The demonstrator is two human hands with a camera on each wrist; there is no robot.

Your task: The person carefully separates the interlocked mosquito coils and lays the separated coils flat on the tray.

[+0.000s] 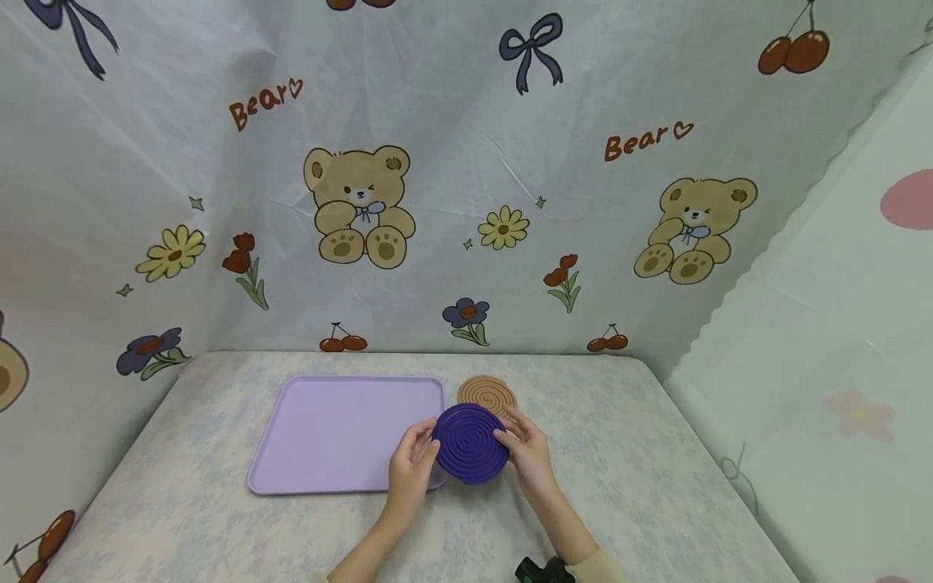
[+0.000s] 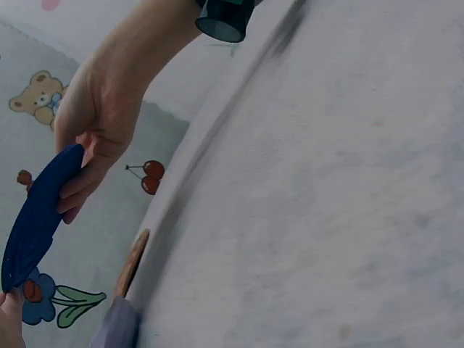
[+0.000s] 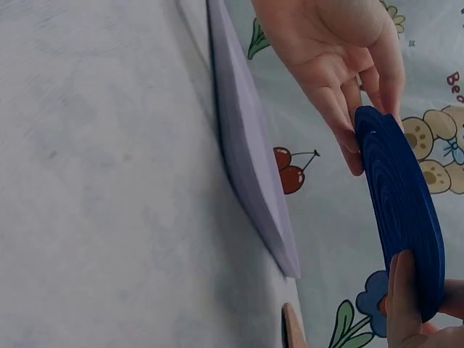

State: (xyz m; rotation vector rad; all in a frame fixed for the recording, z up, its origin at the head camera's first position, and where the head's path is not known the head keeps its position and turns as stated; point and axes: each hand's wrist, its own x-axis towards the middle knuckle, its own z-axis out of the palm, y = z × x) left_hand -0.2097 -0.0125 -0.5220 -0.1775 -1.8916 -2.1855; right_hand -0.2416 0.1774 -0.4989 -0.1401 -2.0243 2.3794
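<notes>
A round dark-purple disc (image 1: 470, 444) with raised spiral rings, like a coiled coaster, is held up over the table between both hands. My left hand (image 1: 412, 463) pinches its left edge, thumb on the near face and fingers behind. On the opposite edge my right hand (image 1: 530, 458) grips it the same way. Both wrist views show the disc (image 2: 40, 217) from the side, tilted and raised off the tabletop. Just behind it lies a light-brown spiral disc (image 1: 483, 389), partly covered by the purple one in the head view.
A lilac rectangular tray (image 1: 342, 437) lies flat to the left, its right edge close to the brown disc. Beneath everything is a pale mottled table (image 1: 656, 502). A bear-printed cloth (image 1: 452, 162) hangs along the table's back edge. My right wrist wears a black device (image 1: 543, 570).
</notes>
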